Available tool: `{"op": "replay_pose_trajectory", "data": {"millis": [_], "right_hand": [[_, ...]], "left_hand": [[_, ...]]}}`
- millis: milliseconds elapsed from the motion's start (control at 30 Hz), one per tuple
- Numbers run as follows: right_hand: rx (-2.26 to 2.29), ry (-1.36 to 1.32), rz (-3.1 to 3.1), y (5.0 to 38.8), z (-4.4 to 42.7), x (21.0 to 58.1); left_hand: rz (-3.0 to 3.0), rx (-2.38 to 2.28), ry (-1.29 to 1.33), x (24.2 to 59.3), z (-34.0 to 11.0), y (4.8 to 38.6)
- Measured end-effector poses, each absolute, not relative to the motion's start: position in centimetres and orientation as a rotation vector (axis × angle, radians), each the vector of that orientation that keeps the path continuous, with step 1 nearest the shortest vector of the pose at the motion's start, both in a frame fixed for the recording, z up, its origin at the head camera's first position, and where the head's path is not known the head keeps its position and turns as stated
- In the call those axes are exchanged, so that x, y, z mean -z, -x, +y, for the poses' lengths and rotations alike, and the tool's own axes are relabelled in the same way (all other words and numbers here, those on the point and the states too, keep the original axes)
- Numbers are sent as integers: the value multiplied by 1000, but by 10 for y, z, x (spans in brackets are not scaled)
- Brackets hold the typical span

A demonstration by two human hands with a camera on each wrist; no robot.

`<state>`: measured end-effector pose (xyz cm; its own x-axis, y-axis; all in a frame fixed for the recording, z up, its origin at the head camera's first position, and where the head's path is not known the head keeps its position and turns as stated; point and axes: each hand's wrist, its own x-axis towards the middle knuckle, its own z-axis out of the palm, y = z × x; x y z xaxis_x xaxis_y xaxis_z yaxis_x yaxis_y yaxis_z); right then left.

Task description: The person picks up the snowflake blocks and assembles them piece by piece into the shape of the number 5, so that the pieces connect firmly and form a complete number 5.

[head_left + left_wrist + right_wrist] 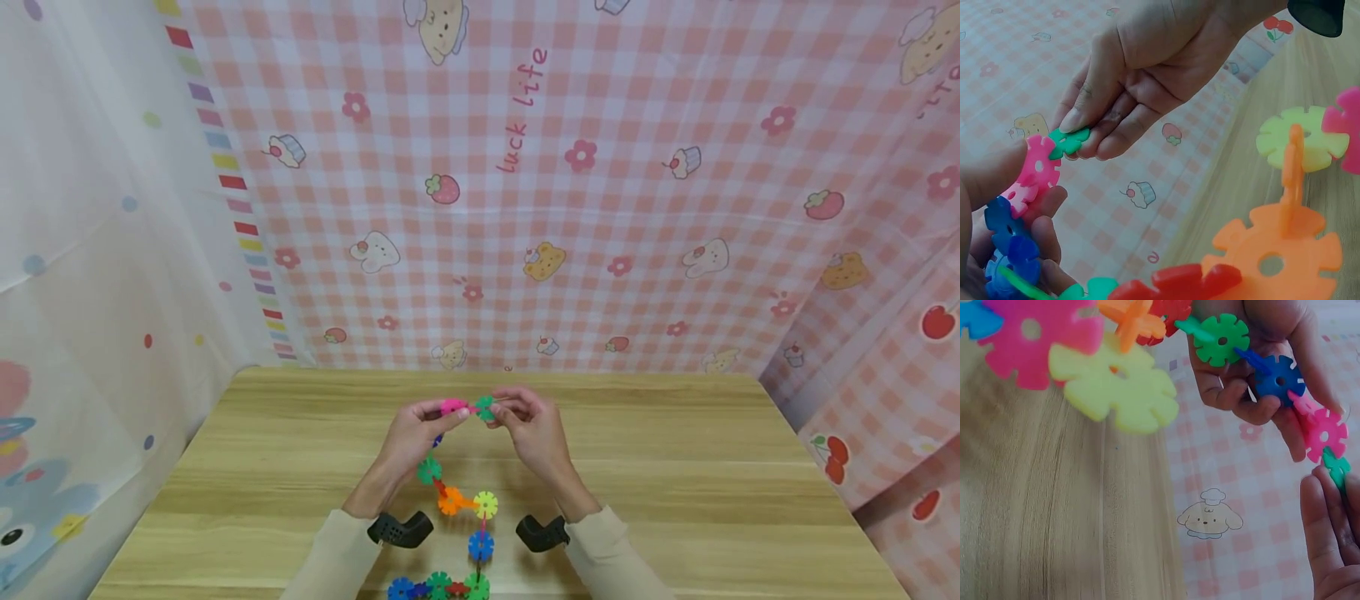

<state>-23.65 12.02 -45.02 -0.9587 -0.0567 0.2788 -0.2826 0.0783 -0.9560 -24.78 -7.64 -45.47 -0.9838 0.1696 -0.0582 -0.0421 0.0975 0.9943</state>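
Observation:
My left hand holds a pink notched plastic disc between thumb and fingers, at one end of a chain of interlocking snowflake discs. A green disc sits edge-on in the pink one's slot, and my right hand pinches it between thumb and fingers. From the left hand the chain runs down through blue discs, a green disc, a red piece, an orange disc and a yellow disc. Both hands are raised close together.
Nearer me the chain continues through a blue disc to several green, red and blue discs along the bottom edge of the head view. Below lies a wooden table. A pink checked cloth hangs behind it.

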Motion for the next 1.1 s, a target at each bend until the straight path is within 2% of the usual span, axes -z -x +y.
{"op": "replay_pose_trajectory", "data": {"millis": [567, 1100], "right_hand": [[-2049, -301, -2180, 237, 120, 451], [-2140, -326, -2189, 239, 118, 455]], "left_hand": [[2205, -2008, -120, 455, -76, 249], [2228, -1827, -276, 446, -85, 251]]}}
